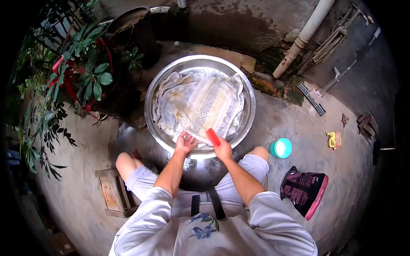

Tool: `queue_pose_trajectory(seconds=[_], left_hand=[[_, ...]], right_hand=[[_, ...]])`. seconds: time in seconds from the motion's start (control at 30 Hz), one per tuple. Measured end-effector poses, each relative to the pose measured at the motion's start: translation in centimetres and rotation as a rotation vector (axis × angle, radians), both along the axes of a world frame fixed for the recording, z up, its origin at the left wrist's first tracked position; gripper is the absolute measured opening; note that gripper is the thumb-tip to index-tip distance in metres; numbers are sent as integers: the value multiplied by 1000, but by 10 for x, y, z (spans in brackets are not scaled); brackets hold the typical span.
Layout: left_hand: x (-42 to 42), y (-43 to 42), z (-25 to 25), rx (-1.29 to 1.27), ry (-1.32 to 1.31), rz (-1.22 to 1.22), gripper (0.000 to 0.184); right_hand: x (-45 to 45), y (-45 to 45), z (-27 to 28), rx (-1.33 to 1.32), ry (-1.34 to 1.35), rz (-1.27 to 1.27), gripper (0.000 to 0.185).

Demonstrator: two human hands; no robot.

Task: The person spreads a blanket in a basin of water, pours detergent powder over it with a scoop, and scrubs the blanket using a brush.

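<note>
A wide metal basin (152, 132) stands before me with a pale, patterned wet cloth (209, 100) bunched and spread inside it. At the basin's near side my left hand (185, 142) is closed on the cloth's near edge. My right hand (223, 150) grips a red oblong thing (212, 137), its far end against the cloth. Whether bristles sit under the red piece is hidden. Both hands are close together, above the near rim.
A turquoise cup (280, 148) with white contents stands right of the basin. Near it are a black and pink bag (302, 190) and a yellow packet (334, 139). A wooden stool (114, 193) is at left, leafy plants (92, 79) beyond. A mop (316, 96) leans behind.
</note>
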State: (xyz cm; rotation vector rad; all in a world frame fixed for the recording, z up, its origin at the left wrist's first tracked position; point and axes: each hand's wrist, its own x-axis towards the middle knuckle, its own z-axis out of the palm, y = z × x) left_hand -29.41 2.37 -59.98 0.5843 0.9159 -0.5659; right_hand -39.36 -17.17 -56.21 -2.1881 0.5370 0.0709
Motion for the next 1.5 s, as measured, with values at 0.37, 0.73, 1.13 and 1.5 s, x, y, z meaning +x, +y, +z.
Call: queue_pose_trajectory(seconds=[0.37, 0.73, 1.13, 1.5], left_hand=[[7, 45, 0, -68, -55, -77, 82], [38, 27, -30, 108, 240, -14, 76], [140, 77, -84, -66, 40, -293, 18], [124, 141, -5, 1184, -591, -33, 16]], right_hand=[[2, -6, -14, 38, 10, -40, 21], [-2, -3, -28, 159, -114, -157, 19], [20, 9, 27, 214, -62, -108, 20], [28, 85, 31, 2, 38, 397, 29]])
